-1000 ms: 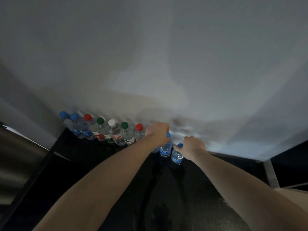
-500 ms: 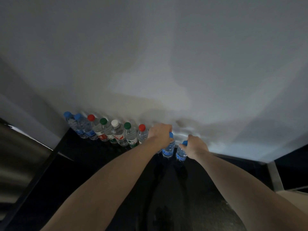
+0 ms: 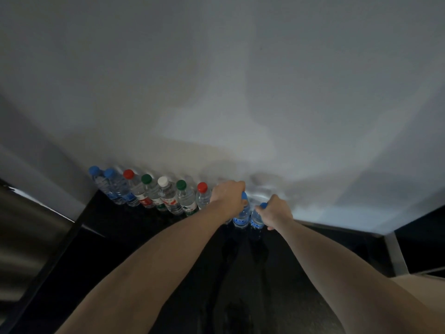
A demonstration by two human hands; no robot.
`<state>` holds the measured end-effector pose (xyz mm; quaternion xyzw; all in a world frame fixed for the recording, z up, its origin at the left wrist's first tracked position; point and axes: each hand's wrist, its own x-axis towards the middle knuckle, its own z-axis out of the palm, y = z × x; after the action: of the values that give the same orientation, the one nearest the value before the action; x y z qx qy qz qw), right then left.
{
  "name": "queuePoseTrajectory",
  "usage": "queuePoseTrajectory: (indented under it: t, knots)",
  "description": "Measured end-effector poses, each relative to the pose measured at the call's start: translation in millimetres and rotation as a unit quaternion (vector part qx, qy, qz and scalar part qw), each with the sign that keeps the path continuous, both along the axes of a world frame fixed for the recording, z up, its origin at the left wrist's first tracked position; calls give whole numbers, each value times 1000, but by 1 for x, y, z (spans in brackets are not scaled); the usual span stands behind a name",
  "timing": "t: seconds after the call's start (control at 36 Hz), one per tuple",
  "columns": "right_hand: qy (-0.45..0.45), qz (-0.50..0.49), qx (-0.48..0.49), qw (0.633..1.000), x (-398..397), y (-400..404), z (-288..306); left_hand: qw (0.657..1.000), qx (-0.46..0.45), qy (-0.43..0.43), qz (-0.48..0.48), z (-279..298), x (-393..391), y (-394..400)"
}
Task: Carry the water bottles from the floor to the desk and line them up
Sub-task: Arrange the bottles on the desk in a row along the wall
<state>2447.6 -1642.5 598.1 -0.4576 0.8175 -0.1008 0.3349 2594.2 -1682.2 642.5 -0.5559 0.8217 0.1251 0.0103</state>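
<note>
A row of several water bottles stands on the black desk (image 3: 149,256) against the white wall, with blue, red, green and white caps; the red-capped bottle (image 3: 201,196) is nearest my hands. My left hand (image 3: 228,196) grips the neck of a blue-capped bottle (image 3: 242,216) at the row's right end. My right hand (image 3: 277,213) grips the neck of another blue-capped bottle (image 3: 256,219) just beside it. Both bottles stand upright with their bases on the desk. Another bottle under my left hand is mostly hidden.
The white wall (image 3: 240,92) rises directly behind the row. A steel-coloured surface (image 3: 24,237) borders the desk on the left. At the right, a metal edge (image 3: 395,254) and a dark gap mark the desk's end.
Both hands have carried their blue-capped bottles a little farther toward the wall and closer to the row. The two bottles now stand closer together.
</note>
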Motion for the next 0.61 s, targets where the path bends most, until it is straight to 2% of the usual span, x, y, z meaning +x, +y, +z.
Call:
queuePoseTrajectory:
  t: [0.19, 0.39, 0.61]
  knots:
    - [22, 43, 7, 999, -1, 1, 4, 999, 5, -34, -12, 4, -3, 0]
    - [92, 121, 8, 988, -7, 3, 11, 999, 7, -50, -19, 2, -3, 1]
    - [104, 140, 2, 985, -10, 12, 10, 999, 9, -33, 5, 7, 6, 12]
